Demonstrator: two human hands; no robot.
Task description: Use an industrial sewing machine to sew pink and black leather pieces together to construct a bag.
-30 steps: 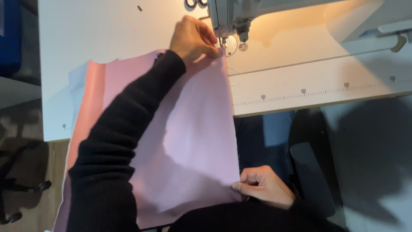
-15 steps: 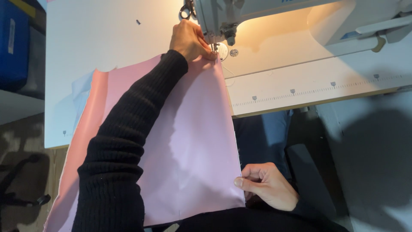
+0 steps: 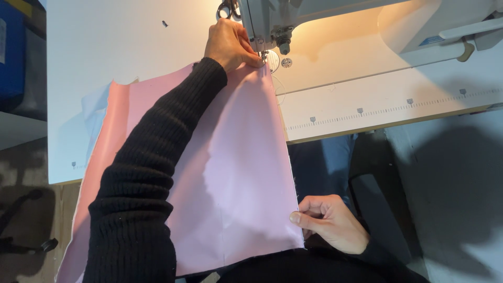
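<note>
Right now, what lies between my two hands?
In the head view, the right edge of the pink fabric runs from the left hand at the sewing machine's presser foot to the right hand pinching its near corner.

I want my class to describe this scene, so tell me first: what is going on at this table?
A person sits at a white table with a sewing machine. Their left hand presses the far corner of a pink fabric sheet down beside the presser foot. Their right hand pinches the near right edge of the fabric, holding it taut off the table's front edge. Scissors lie behind the machine.
</note>
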